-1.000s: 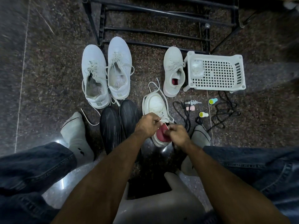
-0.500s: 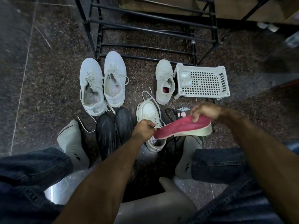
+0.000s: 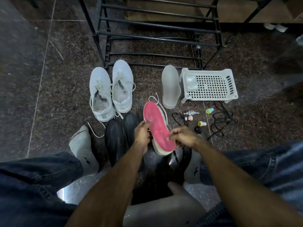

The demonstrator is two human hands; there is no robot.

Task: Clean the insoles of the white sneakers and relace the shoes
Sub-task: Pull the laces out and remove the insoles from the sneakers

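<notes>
Insole (image 3: 157,126) out of its sneaker, pinched in my left hand (image 3: 142,134) and right hand (image 3: 183,136); cleaning and relacing remain

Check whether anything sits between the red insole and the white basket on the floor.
Yes. The lone white sneaker stands against the basket on its near-left side, between it and the red insole held by both hands.

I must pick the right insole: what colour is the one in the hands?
Pink-red on top, pale along its edge; the insole shows in the head view.
</notes>
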